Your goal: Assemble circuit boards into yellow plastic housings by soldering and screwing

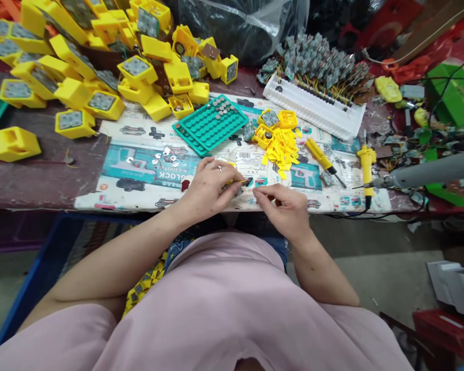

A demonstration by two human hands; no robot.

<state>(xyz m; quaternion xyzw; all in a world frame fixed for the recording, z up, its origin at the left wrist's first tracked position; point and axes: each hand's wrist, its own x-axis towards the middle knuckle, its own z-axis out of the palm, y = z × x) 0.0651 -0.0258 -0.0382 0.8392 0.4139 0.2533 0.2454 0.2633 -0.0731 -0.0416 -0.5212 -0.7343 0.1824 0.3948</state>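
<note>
Near the table's front edge, my left hand point(211, 188) is closed on a small part, mostly covered by the fingers. A dark tip point(248, 182) and a bit of yellow show past my thumb. Just to the right, my right hand point(284, 208) is pinched, thumb against forefinger; whatever lies between them is too small to make out. Both hands are over a printed cardboard sheet point(147, 198). Beyond them are a green ribbed tray point(206, 131) with several small silver discs point(221, 107) and a pile of small yellow plastic pieces point(280, 149). Small metal clips point(172, 153) lie left of my left hand.
Yellow housings with grey faces point(108, 103) heap up at the back left. A white foam strip point(313, 105) fronts a bundle of wired grey parts point(320, 62). At right are a yellow screwdriver point(320, 157), a yellow-handled tool point(367, 170) and a grey metal arm point(433, 170).
</note>
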